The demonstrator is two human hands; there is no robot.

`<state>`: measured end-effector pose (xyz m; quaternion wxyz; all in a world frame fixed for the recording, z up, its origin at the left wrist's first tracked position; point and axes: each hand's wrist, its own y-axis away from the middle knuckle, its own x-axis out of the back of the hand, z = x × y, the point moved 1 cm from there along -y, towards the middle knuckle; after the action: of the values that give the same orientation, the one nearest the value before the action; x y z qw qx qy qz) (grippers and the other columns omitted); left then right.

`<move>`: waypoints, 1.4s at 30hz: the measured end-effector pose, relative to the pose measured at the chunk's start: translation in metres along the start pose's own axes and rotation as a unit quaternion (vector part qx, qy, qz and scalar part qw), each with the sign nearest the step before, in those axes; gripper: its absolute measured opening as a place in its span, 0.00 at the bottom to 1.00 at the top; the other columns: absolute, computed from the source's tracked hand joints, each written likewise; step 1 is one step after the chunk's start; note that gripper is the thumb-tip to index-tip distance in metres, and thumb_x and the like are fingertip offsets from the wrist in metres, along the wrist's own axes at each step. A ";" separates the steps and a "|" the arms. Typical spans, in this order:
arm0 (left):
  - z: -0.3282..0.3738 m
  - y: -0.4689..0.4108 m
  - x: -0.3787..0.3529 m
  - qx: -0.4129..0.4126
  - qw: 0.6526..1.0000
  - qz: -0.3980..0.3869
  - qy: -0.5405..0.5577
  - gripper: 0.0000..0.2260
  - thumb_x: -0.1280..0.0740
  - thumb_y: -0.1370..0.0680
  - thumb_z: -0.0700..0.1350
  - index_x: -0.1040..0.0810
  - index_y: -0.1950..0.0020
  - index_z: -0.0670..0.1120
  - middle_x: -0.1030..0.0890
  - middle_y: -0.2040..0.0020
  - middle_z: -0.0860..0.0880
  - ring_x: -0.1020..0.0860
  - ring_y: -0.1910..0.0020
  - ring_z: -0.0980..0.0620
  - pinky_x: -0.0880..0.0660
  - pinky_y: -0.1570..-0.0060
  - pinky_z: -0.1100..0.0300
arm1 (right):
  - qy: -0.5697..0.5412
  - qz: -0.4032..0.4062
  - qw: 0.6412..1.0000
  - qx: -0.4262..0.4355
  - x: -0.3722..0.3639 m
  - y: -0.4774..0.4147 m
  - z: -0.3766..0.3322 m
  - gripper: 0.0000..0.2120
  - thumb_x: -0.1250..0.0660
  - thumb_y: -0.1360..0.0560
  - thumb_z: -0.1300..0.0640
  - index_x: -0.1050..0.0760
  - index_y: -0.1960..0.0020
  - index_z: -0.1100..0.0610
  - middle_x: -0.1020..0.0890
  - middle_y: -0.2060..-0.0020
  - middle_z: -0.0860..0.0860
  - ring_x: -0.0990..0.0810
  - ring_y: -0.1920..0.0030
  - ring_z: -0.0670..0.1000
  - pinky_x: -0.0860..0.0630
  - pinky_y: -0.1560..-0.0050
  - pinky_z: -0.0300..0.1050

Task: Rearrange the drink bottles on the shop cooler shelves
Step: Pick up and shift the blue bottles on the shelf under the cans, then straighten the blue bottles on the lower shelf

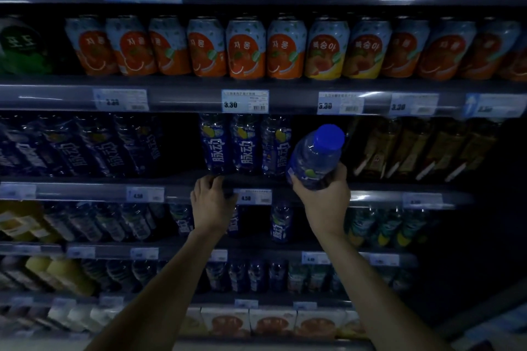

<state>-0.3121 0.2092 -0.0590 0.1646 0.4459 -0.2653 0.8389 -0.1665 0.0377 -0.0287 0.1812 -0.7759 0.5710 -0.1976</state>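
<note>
My right hand grips a clear blue-capped bottle by its lower half and holds it tilted in front of the middle shelf. Three matching blue-labelled bottles stand upright on that shelf, just left of the held one. My left hand reaches to the shelf's front edge below the leftmost of the three, fingers curled at the bottle's base; whether it grips the bottle is hidden in the dark. More blue bottles fill the shelf's left side, with a dark gap between the two groups.
Orange and peach cans line the shelf above. Brown bottles stand to the right of the held bottle. Lower shelves hold more bottles, yellow bottles and cartons. Price tags run along the shelf fronts.
</note>
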 end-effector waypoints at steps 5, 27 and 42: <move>-0.021 -0.002 0.016 0.013 0.999 -0.030 -0.021 0.27 0.31 0.26 0.53 0.33 0.30 0.45 0.35 0.32 0.42 0.40 0.30 0.42 0.40 0.33 0.46 | 0.001 -0.049 0.998 -0.040 -0.012 0.035 -0.002 0.32 0.21 0.36 0.50 0.31 0.36 0.50 0.20 0.46 0.47 0.21 0.48 0.41 0.23 0.49 0.33; -0.081 -0.003 0.003 -0.081 0.995 0.003 -0.054 0.24 0.37 0.21 0.52 0.37 0.28 0.48 0.38 0.28 0.41 0.44 0.27 0.39 0.41 0.31 0.40 | 0.000 -0.098 0.971 -0.218 -0.070 0.203 0.060 0.31 0.21 0.40 0.39 0.32 0.42 0.33 0.21 0.47 0.35 0.21 0.47 0.39 0.21 0.49 0.40; -0.093 -0.002 -0.020 -0.118 0.988 0.078 -0.055 0.27 0.38 0.23 0.60 0.37 0.27 0.50 0.38 0.27 0.38 0.43 0.27 0.37 0.44 0.30 0.39 | 0.064 -0.057 0.964 -0.251 -0.060 0.216 0.150 0.20 0.22 0.33 0.55 0.30 0.48 0.43 0.19 0.54 0.43 0.20 0.55 0.36 0.24 0.57 0.29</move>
<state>-0.3615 0.2648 -0.1184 0.1356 0.4465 -0.4051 0.7862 -0.2816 0.0423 -0.2725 -0.0685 -0.8137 0.5672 -0.1071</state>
